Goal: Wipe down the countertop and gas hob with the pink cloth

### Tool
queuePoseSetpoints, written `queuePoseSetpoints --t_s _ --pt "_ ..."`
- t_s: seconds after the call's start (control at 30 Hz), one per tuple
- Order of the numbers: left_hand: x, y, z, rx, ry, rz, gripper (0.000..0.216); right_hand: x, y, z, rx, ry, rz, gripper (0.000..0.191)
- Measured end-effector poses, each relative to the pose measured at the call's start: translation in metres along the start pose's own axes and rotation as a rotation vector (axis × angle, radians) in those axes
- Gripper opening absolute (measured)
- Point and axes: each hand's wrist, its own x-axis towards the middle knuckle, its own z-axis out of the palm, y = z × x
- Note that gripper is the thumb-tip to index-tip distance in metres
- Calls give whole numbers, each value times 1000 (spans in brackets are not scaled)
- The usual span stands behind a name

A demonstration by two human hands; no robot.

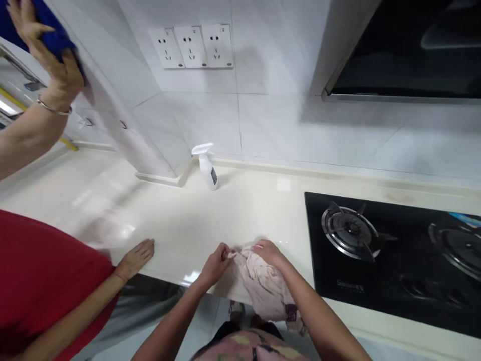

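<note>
A pale pink, rumpled cloth [263,281] lies at the front of the cream countertop [248,210], with part of it draping over the edge. My left hand [217,263] is closed on a twisted corner of this cloth. Over its bunched upper part rests my right hand [268,252], fingers curled into the fabric; some fingertips are hidden by the folds. Behind both hands, near the wall, a white spray bottle [208,171] stands upright on the counter.
A black gas hob [376,286] lies to the right under a dark range hood [406,55]. Wall sockets [191,47] are above. At left a co-worker in a red shirt [48,281] presses a blue cloth [56,42] against the wall corner, the other hand [136,258] flat on the counter.
</note>
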Motion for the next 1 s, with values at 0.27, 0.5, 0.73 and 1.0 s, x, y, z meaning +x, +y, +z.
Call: queuePoseSetpoints --t_s 0.27,0.5,0.73,1.0 --pt "-25 60 -69 -74 87 221 24 -50 -25 -135 224 203 -238 46" --pt "-10 189 -116 58 471 793 20 -88 -111 -209 59 721 -709 32" --pt "-11 171 -103 -5 28 666 25 -130 -52 -205 -351 750 -681 34" --pt "-26 41 -39 267 -483 -10 14 -175 104 -77 -350 33 -159 40"
